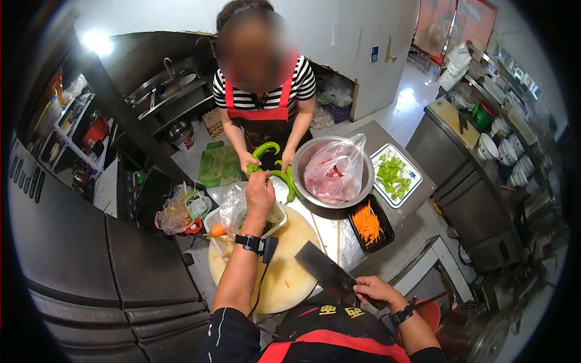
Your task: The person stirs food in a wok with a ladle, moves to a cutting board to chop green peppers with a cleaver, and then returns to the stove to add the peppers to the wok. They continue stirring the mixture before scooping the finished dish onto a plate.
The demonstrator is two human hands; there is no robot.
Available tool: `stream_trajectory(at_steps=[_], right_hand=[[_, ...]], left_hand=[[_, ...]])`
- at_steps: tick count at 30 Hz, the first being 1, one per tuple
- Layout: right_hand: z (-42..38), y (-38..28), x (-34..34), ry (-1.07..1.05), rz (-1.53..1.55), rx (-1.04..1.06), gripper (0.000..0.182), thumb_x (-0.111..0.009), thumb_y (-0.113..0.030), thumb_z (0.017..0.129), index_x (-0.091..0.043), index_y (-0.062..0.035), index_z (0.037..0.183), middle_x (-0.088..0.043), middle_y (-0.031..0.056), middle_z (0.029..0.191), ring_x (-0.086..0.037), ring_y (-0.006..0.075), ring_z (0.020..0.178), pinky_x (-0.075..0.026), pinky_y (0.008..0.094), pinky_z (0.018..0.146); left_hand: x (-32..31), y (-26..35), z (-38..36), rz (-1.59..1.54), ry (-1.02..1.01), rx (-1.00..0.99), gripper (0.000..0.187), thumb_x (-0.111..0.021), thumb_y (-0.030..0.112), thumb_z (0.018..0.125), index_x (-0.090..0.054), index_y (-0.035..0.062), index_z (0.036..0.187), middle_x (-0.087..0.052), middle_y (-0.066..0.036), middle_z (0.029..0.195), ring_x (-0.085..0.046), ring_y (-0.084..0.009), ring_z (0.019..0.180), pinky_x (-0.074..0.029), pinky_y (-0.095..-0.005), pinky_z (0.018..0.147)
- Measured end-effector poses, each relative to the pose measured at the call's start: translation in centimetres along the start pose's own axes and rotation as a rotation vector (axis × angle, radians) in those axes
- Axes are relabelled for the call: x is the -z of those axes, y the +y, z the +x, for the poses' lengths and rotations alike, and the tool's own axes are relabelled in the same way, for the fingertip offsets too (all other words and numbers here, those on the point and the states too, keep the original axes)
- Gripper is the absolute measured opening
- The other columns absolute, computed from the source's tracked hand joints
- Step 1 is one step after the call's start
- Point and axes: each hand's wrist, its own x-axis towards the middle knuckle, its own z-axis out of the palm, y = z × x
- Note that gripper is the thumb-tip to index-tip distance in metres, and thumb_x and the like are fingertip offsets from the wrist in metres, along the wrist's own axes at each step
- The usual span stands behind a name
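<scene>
My left hand (260, 195) reaches forward over the table, fingers closed at the lower end of a long green pepper (264, 149). The co-worker across from me has both hands around the same spot, and another green pepper (290, 187) hangs below. Lower right, my right hand (372, 290) grips the handle of a broad cleaver (325, 268). Its dark blade points left, above the edge of the round cutting board (284, 272). A white basket (279, 222) with a clear bag and an orange carrot (218, 230) sits under my left forearm.
A metal bowl (367, 189) holds a plastic bag of raw meat (333, 175). To its right are a black tray (387, 237) of shredded carrot and a white tray (417, 181) of cut green vegetable. A person in a red-strapped apron (260, 114) stands opposite. Steel cabinets (72, 242) line my left.
</scene>
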Motion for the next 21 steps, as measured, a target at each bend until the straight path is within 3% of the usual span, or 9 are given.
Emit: stream_trajectory(at_steps=[1, 4, 7, 8, 10, 14, 16, 17, 21], right_hand=[[0.2, 0.3, 0.0, 0.018, 0.131, -0.059, 0.02, -0.058, -0.02, 0.098, -0.058, -0.0034, 0.086, -0.059, 0.0005, 0.069, -0.058, 0.0108, 0.058, -0.05, 0.026, 0.054], [0.6, 0.7, -0.5, 0.149, 0.021, -0.134, 0.029, -0.059, -0.028, 0.099, -0.057, -0.0037, 0.083, -0.059, 0.0013, 0.068, -0.058, 0.0115, 0.055, -0.05, 0.0272, 0.051], [0.9, 1.5, -1.0, 0.218, -0.016, -0.165, 0.029, -0.06, -0.027, 0.098, -0.057, -0.0035, 0.082, -0.058, 0.0013, 0.068, -0.058, 0.0119, 0.054, -0.05, 0.028, 0.049], [1.2, 2.6, -0.8, 0.212, 0.008, -0.124, 0.029, -0.061, -0.027, 0.098, -0.057, -0.0032, 0.081, -0.058, 0.0013, 0.066, -0.057, 0.0118, 0.053, -0.05, 0.0282, 0.049], [1.2, 2.4, -0.9, 0.234, -0.089, -0.102, 0.029, -0.061, -0.027, 0.098, -0.057, -0.0025, 0.082, -0.058, 0.002, 0.067, -0.057, 0.0116, 0.054, -0.049, 0.0279, 0.049], [1.4, 2.3, -0.8, 0.252, -0.048, -0.136, 0.028, -0.061, -0.026, 0.098, -0.057, -0.0023, 0.083, -0.056, 0.0016, 0.067, -0.056, 0.0111, 0.055, -0.047, 0.0272, 0.048], [1.4, 3.0, -0.9, 0.221, 0.037, -0.13, 0.027, -0.06, -0.025, 0.099, -0.057, -0.0025, 0.084, -0.055, 0.0006, 0.067, -0.055, 0.0104, 0.055, -0.047, 0.0265, 0.049], [1.4, 3.3, -0.8, 0.226, 0.029, -0.133, 0.031, -0.061, -0.029, 0.098, -0.058, -0.0012, 0.085, -0.057, 0.0015, 0.07, -0.055, 0.0096, 0.055, -0.048, 0.0262, 0.048], [1.4, 3.4, -1.0, 0.238, 0.022, -0.109, 0.031, -0.061, -0.029, 0.098, -0.058, -0.0015, 0.085, -0.057, 0.0013, 0.07, -0.056, 0.0094, 0.056, -0.048, 0.0259, 0.049]], left_hand=[[-0.3, 0.0, -0.2, -0.011, -0.026, 0.02, 0.024, -0.062, -0.004, 0.078, -0.064, 0.0007, 0.101, -0.062, -0.017, 0.094, -0.063, -0.0334, 0.085, -0.05, -0.0413, 0.078], [-1.4, -0.5, -0.7, -0.038, -0.105, 0.067, 0.027, -0.063, -0.005, 0.076, -0.065, 0.0014, 0.102, -0.062, -0.017, 0.098, -0.062, -0.034, 0.087, -0.05, -0.0422, 0.079], [-2.9, -1.6, -1.6, 0.133, -0.366, -0.086, 0.037, -0.063, -0.006, 0.07, -0.066, 0.0032, 0.107, -0.062, -0.017, 0.096, -0.06, -0.037, 0.092, -0.05, -0.0426, 0.079], [-3.9, -2.6, -1.6, 0.293, -0.486, -0.161, 0.037, -0.063, 0.0, 0.071, -0.069, 0.0069, 0.107, -0.064, -0.015, 0.097, -0.06, -0.0352, 0.093, -0.048, -0.0452, 0.082], [-4.8, -2.3, -1.5, 0.565, -0.676, -0.225, 0.031, -0.06, 0.009, 0.078, -0.071, 0.0111, 0.107, -0.067, -0.014, 0.101, -0.062, -0.0318, 0.099, -0.044, -0.0504, 0.091], [-8.1, -2.9, -1.3, 0.684, -0.774, -0.318, 0.029, -0.047, 0.02, 0.092, -0.075, 0.0125, 0.097, -0.071, -0.012, 0.098, -0.064, -0.0278, 0.102, -0.034, -0.0535, 0.099], [-8.0, -1.0, -0.5, 0.762, -1.124, -0.046, 0.028, -0.049, 0.02, 0.093, -0.075, 0.0135, 0.102, -0.072, -0.011, 0.108, -0.066, -0.0277, 0.106, -0.034, -0.0535, 0.101], [-8.0, -0.8, -0.4, 0.769, -1.235, -0.015, 0.027, -0.053, 0.019, 0.09, -0.075, 0.0135, 0.106, -0.072, -0.01, 0.111, -0.068, -0.0278, 0.105, -0.038, -0.0506, 0.099], [-9.5, -1.4, -0.7, 0.637, -1.151, 0.075, 0.025, -0.056, 0.015, 0.086, -0.074, 0.009, 0.102, -0.072, -0.013, 0.106, -0.068, -0.0289, 0.103, -0.049, -0.0441, 0.089]])
